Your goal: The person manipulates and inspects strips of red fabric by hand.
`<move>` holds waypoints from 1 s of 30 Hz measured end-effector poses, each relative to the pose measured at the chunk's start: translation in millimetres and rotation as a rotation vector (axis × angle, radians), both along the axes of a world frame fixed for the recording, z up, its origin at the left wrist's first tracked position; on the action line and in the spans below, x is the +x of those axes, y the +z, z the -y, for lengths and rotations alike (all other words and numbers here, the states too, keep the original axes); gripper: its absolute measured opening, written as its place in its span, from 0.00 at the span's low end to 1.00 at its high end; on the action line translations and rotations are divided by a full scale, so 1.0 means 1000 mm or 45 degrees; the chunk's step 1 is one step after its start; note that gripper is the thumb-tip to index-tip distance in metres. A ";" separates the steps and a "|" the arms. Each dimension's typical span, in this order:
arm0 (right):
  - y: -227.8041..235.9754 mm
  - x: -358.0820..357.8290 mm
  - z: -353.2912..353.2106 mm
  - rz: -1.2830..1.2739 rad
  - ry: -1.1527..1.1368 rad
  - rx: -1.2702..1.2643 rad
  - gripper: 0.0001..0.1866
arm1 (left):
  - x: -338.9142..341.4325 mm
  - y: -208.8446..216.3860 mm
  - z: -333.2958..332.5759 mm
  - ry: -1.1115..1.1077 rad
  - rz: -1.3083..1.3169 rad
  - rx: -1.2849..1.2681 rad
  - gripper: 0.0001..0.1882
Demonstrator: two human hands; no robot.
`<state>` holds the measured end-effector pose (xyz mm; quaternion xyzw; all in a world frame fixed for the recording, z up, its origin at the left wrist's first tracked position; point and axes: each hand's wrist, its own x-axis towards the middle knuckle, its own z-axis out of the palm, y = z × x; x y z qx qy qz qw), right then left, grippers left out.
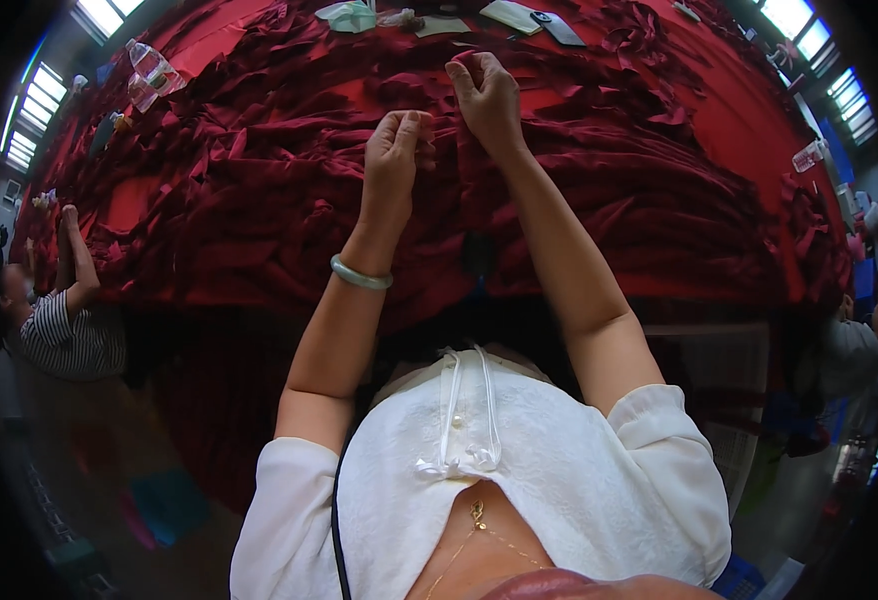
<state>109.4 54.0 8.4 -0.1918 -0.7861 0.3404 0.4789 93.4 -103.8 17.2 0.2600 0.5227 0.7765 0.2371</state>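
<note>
Both of my hands are raised over a wide table heaped with dark red cloth (339, 230). My left hand (397, 142), with a pale bangle on its wrist, is closed in a pinch, thumb against the fingers. Whatever is between those fingertips is too small to make out. Farther out and to the right, my right hand (487, 98) pinches too, and a bit of the dark red cloth shows at its fingertips. Folds of the same cloth lie beneath both hands.
Clear plastic bottles (154, 70) stand at the far left. A pale green bundle (347, 15) and a dark phone-like slab (563, 30) lie at the far edge. Another bottle (808, 157) is at the right. A person in a striped shirt (69, 335) works at the left.
</note>
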 end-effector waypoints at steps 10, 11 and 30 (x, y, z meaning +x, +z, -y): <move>-0.030 0.035 0.015 -0.207 0.371 -0.432 0.14 | -0.046 0.001 -0.078 -0.192 0.097 0.082 0.08; -0.020 0.041 0.022 -0.098 0.316 -0.355 0.13 | -0.045 -0.006 -0.072 -0.190 0.151 0.120 0.07; 0.046 -0.063 -0.064 0.390 -0.196 0.251 0.27 | 0.037 -0.029 0.015 -0.279 0.060 -0.193 0.08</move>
